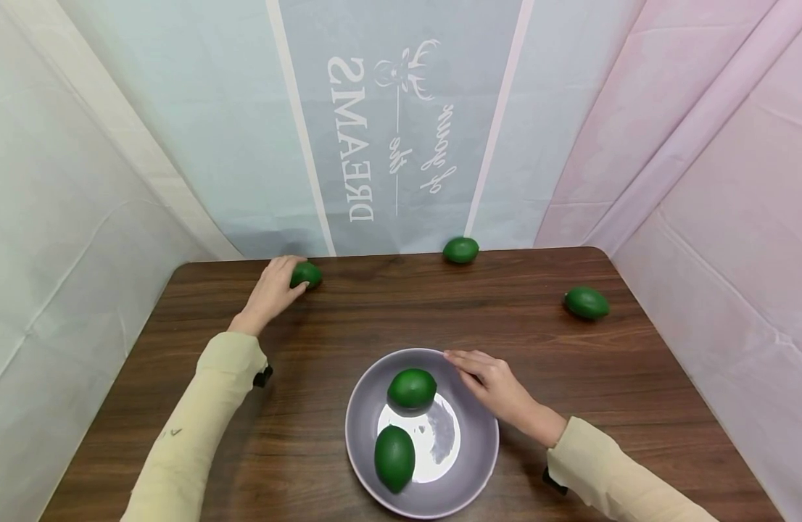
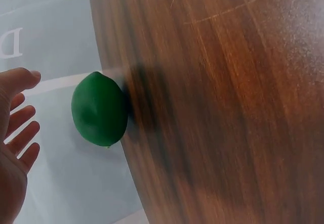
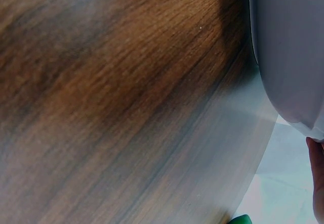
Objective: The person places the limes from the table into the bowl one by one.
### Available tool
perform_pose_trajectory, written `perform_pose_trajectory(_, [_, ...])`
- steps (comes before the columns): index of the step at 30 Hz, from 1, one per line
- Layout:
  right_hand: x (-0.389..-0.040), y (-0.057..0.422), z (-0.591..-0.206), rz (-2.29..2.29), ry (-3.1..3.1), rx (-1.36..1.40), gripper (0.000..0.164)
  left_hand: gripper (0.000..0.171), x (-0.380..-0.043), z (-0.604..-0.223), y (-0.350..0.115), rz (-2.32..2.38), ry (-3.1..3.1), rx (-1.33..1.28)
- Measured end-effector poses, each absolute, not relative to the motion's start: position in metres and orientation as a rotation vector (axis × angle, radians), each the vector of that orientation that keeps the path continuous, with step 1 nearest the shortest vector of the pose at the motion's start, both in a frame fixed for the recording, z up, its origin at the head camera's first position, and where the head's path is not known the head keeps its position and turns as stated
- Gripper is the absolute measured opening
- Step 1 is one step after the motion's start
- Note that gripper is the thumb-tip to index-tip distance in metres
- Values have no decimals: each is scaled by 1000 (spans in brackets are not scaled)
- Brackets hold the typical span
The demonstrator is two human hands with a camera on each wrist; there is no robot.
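Note:
My left hand (image 1: 274,291) reaches to a green lime (image 1: 307,275) at the back left of the table. In the left wrist view, the loosely spread fingers (image 2: 23,135) stand apart from that lime (image 2: 99,109). At the front middle, a grey-purple bowl (image 1: 357,442) holds two more limes, one toward its back (image 1: 412,388) and one nearer the front (image 1: 394,458). My right hand (image 1: 499,388) lies over the bowl's right back rim with its fingers stretched out. In the right wrist view, a fingertip (image 3: 315,158) is right at the rim of the bowl (image 3: 291,46).
One lime (image 1: 461,249) lies at the back edge of the brown wooden table (image 1: 309,341), and another (image 1: 586,302) lies toward the right. Pale cloth with lettering (image 1: 401,130) hangs behind the table, and white cloth (image 1: 734,290) stands along both sides.

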State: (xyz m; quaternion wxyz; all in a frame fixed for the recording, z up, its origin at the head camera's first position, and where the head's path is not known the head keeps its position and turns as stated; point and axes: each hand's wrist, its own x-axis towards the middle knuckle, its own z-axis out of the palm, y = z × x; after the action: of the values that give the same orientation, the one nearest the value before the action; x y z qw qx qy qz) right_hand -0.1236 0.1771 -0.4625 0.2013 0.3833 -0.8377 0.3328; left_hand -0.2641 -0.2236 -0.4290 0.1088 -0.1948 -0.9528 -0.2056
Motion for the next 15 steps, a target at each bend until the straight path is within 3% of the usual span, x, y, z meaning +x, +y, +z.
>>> perform_pose_trajectory(15, [-124, 177, -459, 948, -2371, 1074, 36, 50, -277, -436, -229, -613, -2922, -502])
